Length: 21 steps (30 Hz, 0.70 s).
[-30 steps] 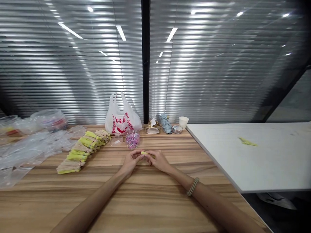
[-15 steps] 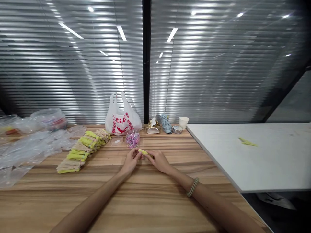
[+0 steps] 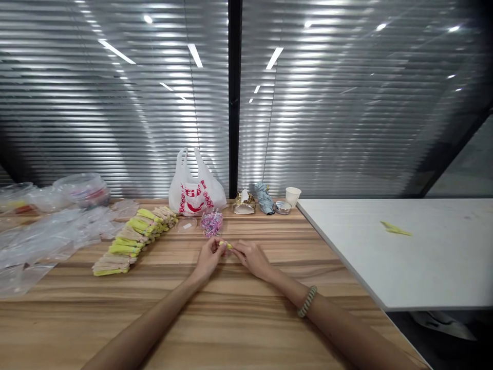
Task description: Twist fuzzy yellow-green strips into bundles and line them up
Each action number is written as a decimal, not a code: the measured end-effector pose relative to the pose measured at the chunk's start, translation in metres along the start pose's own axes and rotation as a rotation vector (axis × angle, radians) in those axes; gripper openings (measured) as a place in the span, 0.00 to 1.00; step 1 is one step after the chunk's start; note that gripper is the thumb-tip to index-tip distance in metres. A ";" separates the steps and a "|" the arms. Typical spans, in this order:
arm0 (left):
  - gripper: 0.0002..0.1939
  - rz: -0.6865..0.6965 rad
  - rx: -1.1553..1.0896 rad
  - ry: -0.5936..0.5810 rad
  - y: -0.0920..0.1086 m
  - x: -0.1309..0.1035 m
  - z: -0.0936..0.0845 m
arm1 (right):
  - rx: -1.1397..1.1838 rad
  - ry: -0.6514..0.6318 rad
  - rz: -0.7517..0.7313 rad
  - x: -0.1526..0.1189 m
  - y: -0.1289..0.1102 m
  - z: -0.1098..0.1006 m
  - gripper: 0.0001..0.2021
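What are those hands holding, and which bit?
A small yellow piece, pinched near its left end by the left hand; the right hand touches its right end, grip unclear.

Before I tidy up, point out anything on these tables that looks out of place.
A yellow piece lies alone on the white table, which looks odd: similarly coloured bundles sit in a row on the wooden table.

A person's left hand (image 3: 208, 259) and right hand (image 3: 252, 259) pinch a small yellow piece (image 3: 226, 245) over a wood-grain table (image 3: 239, 324); beyond sit pink-and-purple bits (image 3: 212, 224) and a printed white bag (image 3: 195, 190), with yellow-and-beige bundles (image 3: 133, 239) at left.
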<state>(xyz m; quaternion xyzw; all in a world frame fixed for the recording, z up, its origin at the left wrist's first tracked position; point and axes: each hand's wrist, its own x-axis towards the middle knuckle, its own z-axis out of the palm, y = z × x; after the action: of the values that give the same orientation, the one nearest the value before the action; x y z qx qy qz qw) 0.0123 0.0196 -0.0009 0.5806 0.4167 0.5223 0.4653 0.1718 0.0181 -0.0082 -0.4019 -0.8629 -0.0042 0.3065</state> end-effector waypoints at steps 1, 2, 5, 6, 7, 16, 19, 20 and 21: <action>0.14 -0.002 0.007 0.007 -0.002 0.000 0.000 | -0.010 0.004 -0.005 0.000 -0.001 -0.001 0.12; 0.14 -0.004 0.014 0.015 -0.003 0.001 0.000 | -0.020 0.009 -0.010 0.000 -0.001 -0.001 0.12; 0.14 -0.016 0.023 0.033 -0.006 0.001 -0.001 | -0.054 0.024 -0.031 0.000 -0.003 -0.003 0.13; 0.14 -0.024 0.023 0.035 -0.006 0.001 -0.001 | -0.068 0.030 -0.034 0.000 -0.003 -0.003 0.13; 0.14 -0.032 0.023 0.035 -0.006 0.001 -0.001 | -0.083 0.034 -0.034 0.000 -0.003 -0.003 0.13; 0.13 -0.022 -0.065 0.155 -0.007 0.004 -0.004 | -0.182 0.002 -0.080 -0.001 -0.012 -0.004 0.19; 0.13 -0.051 -0.118 0.182 -0.009 0.006 -0.004 | -0.193 -0.001 -0.068 -0.001 -0.012 -0.005 0.19; 0.13 -0.054 -0.124 0.182 -0.010 0.006 -0.004 | -0.196 -0.005 -0.065 -0.001 -0.012 -0.004 0.19; 0.13 -0.054 -0.126 0.182 -0.010 0.006 -0.004 | -0.197 -0.010 -0.063 -0.001 -0.011 -0.003 0.18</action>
<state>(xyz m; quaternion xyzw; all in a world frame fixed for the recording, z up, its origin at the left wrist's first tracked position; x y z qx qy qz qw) 0.0087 0.0281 -0.0090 0.4890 0.4390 0.5854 0.4749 0.1665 0.0092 -0.0033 -0.4029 -0.8720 -0.0969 0.2608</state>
